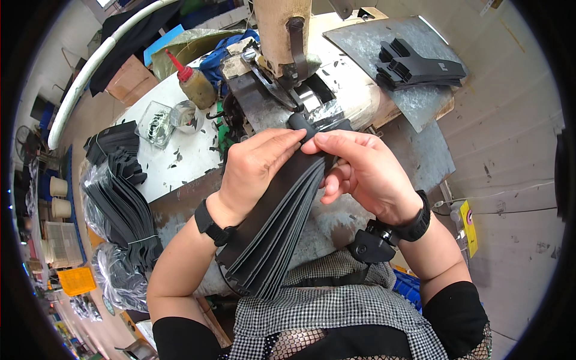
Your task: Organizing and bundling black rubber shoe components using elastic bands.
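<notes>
A thick stack of black flat pieces [270, 231] hangs fanned out between my forearms, its lower end spread toward my checked apron. My left hand [255, 165] grips the stack's upper left side, fingertips pressed at its top end. With thumb and index finger pinched, my right hand [369, 171] holds the same end from the right; its other fingers are curled. Just beyond my fingertips sits the dark working head of a bench machine [279, 30], with a rounded black part [300, 123] near it. Whether the pieces touch the machine is hidden by my fingers.
Bundled black pieces [123, 204] lie at the left by plastic bags. A red-tipped oil bottle [198, 87], a clear box [156, 124] of small metal parts and black scraps stand on the white table. More black pieces [417, 66] rest on a metal plate [360, 45] at the far right.
</notes>
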A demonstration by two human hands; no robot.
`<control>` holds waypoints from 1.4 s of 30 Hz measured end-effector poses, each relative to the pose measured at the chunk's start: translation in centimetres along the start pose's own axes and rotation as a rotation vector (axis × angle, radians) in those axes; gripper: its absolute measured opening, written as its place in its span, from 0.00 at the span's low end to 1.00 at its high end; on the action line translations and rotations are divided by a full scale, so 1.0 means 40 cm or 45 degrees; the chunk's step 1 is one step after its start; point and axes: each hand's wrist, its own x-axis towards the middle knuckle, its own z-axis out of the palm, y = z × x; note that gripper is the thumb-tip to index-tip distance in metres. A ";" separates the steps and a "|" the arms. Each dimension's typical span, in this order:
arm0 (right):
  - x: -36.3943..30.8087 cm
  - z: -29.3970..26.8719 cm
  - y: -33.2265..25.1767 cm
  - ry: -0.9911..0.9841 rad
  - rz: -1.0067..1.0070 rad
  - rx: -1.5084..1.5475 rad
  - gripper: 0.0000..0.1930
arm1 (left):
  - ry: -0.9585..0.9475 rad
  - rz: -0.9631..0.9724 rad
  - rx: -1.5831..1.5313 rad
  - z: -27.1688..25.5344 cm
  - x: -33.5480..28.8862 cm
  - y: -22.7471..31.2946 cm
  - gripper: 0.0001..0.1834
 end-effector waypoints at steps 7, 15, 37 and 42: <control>0.020 0.003 -0.017 -0.022 0.008 0.026 0.13 | -0.037 -0.102 -0.076 -0.010 0.012 0.006 0.12; 0.018 -0.035 -0.010 0.071 -0.040 0.164 0.14 | -0.126 0.068 -0.021 -0.008 0.046 -0.020 0.13; -0.314 -0.226 -0.271 0.938 -1.994 -1.244 0.43 | -0.608 -0.243 -0.518 0.139 0.109 0.217 0.44; -0.255 -0.352 -0.409 1.357 -2.030 -1.974 0.50 | -0.600 -0.291 -0.540 0.175 0.146 0.206 0.31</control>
